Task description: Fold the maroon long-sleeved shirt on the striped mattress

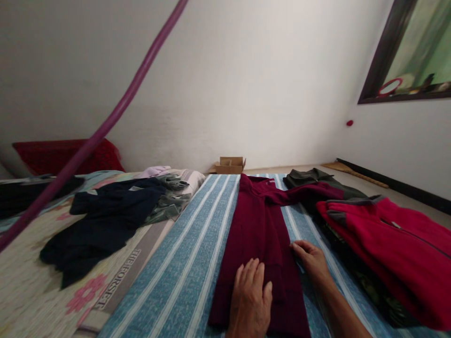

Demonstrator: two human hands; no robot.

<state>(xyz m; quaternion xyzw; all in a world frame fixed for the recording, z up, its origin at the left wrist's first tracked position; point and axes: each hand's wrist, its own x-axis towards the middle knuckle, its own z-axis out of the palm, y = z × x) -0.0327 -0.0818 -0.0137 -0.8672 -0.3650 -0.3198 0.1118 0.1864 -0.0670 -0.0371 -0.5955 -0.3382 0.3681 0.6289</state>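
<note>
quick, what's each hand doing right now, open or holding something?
Left hand: open, flat on the maroon garment.
Right hand: open, fingers at the garment's right edge, gripping nothing.

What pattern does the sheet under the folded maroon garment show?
Blue and white stripes, clearest in the head view.

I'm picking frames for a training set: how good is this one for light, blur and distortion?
Head view: dim, even indoor light, no glare; wide-angle stretch tilts the window frame; the purple tube close to the lens is soft; both hands, left hand and right hand, and the maroon garment look reasonably sharp.
</note>
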